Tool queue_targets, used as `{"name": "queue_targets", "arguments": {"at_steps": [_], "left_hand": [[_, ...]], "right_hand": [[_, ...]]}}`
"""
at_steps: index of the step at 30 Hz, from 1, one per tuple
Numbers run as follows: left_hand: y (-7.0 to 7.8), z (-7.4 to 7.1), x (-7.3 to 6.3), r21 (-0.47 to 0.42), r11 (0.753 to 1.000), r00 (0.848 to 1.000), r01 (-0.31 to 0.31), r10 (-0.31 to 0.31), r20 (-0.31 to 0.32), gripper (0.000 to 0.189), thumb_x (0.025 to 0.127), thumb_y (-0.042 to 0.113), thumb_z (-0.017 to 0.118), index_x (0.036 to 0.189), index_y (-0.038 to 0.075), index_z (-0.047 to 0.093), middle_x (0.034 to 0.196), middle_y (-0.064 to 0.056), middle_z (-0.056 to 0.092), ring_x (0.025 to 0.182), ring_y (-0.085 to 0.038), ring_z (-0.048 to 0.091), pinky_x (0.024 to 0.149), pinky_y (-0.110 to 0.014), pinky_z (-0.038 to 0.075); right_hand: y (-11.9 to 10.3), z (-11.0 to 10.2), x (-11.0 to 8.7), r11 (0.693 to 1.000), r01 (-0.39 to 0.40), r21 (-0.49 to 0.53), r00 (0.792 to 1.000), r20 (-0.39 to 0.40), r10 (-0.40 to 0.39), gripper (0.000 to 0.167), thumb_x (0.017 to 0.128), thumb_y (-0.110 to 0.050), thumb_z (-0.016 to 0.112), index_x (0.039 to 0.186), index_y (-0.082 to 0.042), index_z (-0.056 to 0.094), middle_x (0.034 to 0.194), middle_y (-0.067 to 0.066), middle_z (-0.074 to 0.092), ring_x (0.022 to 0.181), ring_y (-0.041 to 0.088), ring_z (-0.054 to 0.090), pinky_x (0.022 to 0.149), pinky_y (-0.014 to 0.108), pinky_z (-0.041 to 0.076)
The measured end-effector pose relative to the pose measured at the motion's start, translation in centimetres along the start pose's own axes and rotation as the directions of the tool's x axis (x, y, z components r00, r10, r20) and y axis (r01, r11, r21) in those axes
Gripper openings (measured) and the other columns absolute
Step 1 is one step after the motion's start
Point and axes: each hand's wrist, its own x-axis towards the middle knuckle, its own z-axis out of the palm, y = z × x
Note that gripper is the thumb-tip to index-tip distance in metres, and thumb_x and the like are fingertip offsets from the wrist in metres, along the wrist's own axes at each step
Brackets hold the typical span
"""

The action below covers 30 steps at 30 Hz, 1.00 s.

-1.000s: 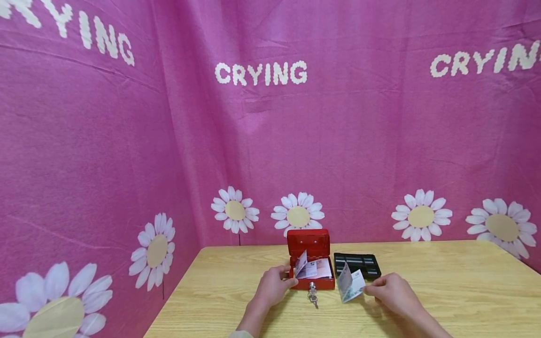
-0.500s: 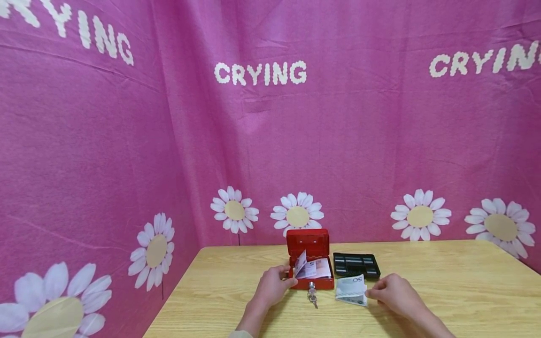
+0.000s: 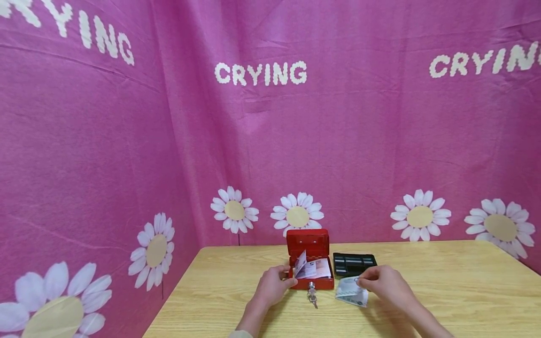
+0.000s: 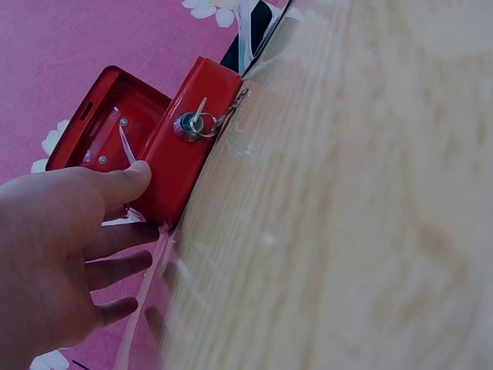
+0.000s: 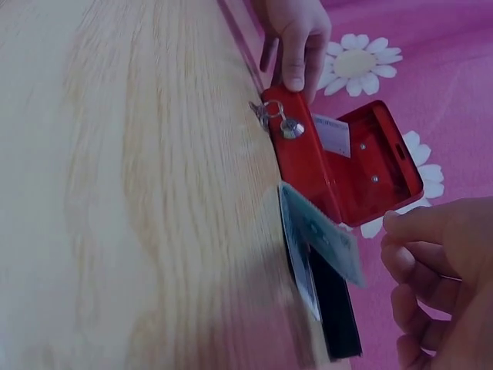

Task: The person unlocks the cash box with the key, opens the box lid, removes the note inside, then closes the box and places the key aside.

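A red cash box [image 3: 323, 284] stands with its lid raised; pinkish banknotes [image 3: 318, 268] lie inside, one end sticking up. Keys on a ring [image 3: 313, 298] hang from its front lock. My left hand [image 3: 272, 283] holds the box at its left front corner, thumb on the front edge, the other fingers spread in the left wrist view [image 4: 54, 254]. To the box's right lies a folded banknote [image 3: 351, 298], greenish, its fold standing partly apart. Just over it is my right hand [image 3: 390, 286], thumb and index close together; the right wrist view shows a gap between these fingertips [image 5: 394, 223] and the note.
A black coin tray [image 3: 352, 259] with compartments sits right of the box, behind the folded note. Everything rests on a light wooden table [image 3: 456, 291]. A pink curtain [image 3: 359, 141] with daisies and lettering hangs behind and to the left.
The right hand pinched the greenish note at its right edge; the note was lowered flat and let go. That hand has then shifted left and up over it. My left hand stays put.
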Motion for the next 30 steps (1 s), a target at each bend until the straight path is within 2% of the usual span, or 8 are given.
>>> {"name": "queue_targets", "arguments": {"at_steps": [5, 13, 16, 21, 25, 30], "left_hand": [[0.0, -0.1, 0.0, 0.003, 1.0, 1.0, 0.018, -0.018, 0.005, 0.047, 0.087, 0.023, 0.076, 0.129, 0.005, 0.065, 0.112, -0.008, 0.071, 0.097, -0.019, 0.063, 0.081, -0.038, 0.056], [-0.2, 0.0, 0.0, -0.004, 1.0, 1.0, 0.0, 0.0, 0.011, 0.048, 0.088, 0.022, 0.076, 0.131, 0.005, 0.062, 0.111, -0.011, 0.071, 0.098, -0.021, 0.065, 0.079, -0.038, 0.057], [-0.2, 0.0, 0.1, 0.005, 1.0, 1.0, 0.005, -0.005, 0.013, 0.05, 0.088, 0.026, 0.075, 0.132, 0.006, 0.062, 0.111, -0.009, 0.071, 0.098, -0.02, 0.065, 0.079, -0.038, 0.056], [-0.2, -0.1, 0.0, 0.023, 1.0, 1.0, -0.009, 0.009, 0.005, 0.046, 0.091, 0.031, 0.071, 0.13, 0.006, 0.064, 0.114, -0.008, 0.071, 0.099, -0.021, 0.065, 0.083, -0.042, 0.055], [-0.1, -0.1, -0.1, 0.03, 0.999, 1.0, -0.03, 0.03, -0.003, 0.043, 0.093, 0.03, 0.07, 0.128, 0.006, 0.065, 0.112, -0.008, 0.071, 0.098, -0.021, 0.066, 0.085, -0.044, 0.055], [0.0, 0.0, -0.1, 0.033, 0.999, 0.999, -0.032, 0.033, -0.007, 0.041, 0.093, 0.028, 0.07, 0.127, 0.006, 0.065, 0.112, -0.008, 0.071, 0.098, -0.02, 0.065, 0.086, -0.044, 0.054]], "right_hand": [[-1.2, 0.6, 0.4, 0.999, 0.029, 0.016, 1.0, 0.005, -0.029, 0.006, 0.083, -0.022, 0.077, 0.082, -0.016, 0.075, 0.078, -0.004, 0.072, 0.074, 0.008, 0.059, 0.068, 0.029, 0.047], [-2.7, 1.8, 1.2, 0.999, 0.022, 0.043, 1.0, 0.014, -0.023, 0.005, 0.082, -0.02, 0.078, 0.081, -0.015, 0.076, 0.079, -0.003, 0.073, 0.073, 0.008, 0.058, 0.066, 0.028, 0.046], [-3.1, 2.2, 1.4, 0.998, 0.023, 0.053, 1.0, 0.007, -0.023, 0.005, 0.082, -0.02, 0.078, 0.081, -0.015, 0.076, 0.08, -0.003, 0.073, 0.073, 0.008, 0.058, 0.067, 0.029, 0.047], [-4.1, 2.7, 1.8, 0.998, 0.011, 0.063, 1.0, 0.0, -0.011, 0.007, 0.083, -0.021, 0.077, 0.083, -0.014, 0.077, 0.083, -0.001, 0.074, 0.076, 0.009, 0.06, 0.069, 0.031, 0.048], [-4.7, 3.1, 2.1, 0.998, -0.02, 0.055, 1.0, 0.0, 0.02, 0.009, 0.084, -0.023, 0.076, 0.086, -0.015, 0.077, 0.086, -0.001, 0.074, 0.08, 0.011, 0.063, 0.072, 0.035, 0.05], [-5.0, 4.0, 2.6, 0.998, -0.012, 0.063, 1.0, -0.005, 0.013, 0.006, 0.085, -0.021, 0.076, 0.084, -0.015, 0.076, 0.083, -0.002, 0.073, 0.079, 0.011, 0.063, 0.072, 0.035, 0.05]]}}
